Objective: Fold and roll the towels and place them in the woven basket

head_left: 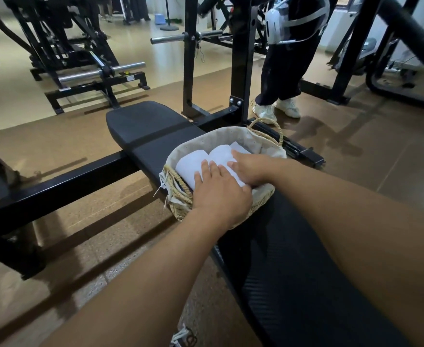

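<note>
While the rolled white towels (pixel 193 162) are sitting side by side inside the woven basket (pixel 256 144) on the black gym bench (pixel 153 128), the left hand (pixel 219 194) is pressing down flat, fingers straight and close together. The right hand (pixel 252 169) is resting on them too, fingers loosely bent. Someone's legs (pixel 281 71) are standing just behind.

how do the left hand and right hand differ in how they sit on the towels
The left hand lies flat over the basket's near rim, fingers straight on the left towel roll. The right hand reaches deeper, fingers bent down against the right towel roll. Both touch white towels.
</note>
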### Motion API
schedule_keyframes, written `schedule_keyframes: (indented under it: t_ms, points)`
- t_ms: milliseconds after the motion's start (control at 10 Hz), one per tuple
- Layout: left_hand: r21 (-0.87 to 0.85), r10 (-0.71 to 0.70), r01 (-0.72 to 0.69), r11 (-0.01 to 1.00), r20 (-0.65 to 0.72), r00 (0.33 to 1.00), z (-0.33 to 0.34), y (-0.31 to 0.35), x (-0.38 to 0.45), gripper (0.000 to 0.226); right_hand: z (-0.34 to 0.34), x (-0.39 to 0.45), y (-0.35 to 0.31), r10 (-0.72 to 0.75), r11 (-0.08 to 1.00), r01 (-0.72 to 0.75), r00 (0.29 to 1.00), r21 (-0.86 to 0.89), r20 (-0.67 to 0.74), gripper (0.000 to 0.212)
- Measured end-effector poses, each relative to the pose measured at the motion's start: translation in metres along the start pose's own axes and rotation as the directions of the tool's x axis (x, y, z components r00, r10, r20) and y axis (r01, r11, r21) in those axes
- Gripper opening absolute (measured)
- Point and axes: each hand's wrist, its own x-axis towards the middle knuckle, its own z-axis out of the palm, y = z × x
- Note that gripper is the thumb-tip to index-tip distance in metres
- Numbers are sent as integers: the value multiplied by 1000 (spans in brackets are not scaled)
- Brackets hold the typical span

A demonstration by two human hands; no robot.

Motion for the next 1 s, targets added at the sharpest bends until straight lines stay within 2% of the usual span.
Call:
schedule_keyframes:
  t_ms: [200,300,600,800,900,1000]
  points:
    - [-3,3,-3,1000,1,1000,-1,1,-1,80,3,-9,12,-78,996,80,996,36,-48,55]
    - [-8,0,0,1000,-6,1000,0,2,-1,77,4,-2,6,-34,999,34,999,28,-10,57]
    - [-110,11,-23,994,-117,993,0,3,-6,85,0,-11,8,-58,988,81,983,131,-175,57]
    - [-150,24,-54,987,-201,979,0,6,-17,98,-2,-45,29,-82,946,197,915,259,-395,39]
    - [-155,39,-78,985,-242,969,-1,4,-27,97,-5,-79,43,-139,923,296,851,245,-506,38]
    - [-357,29,-170,918,-366,930,-6,4,-36,89,-12,-119,52,-20,871,334,756,360,-654,33]
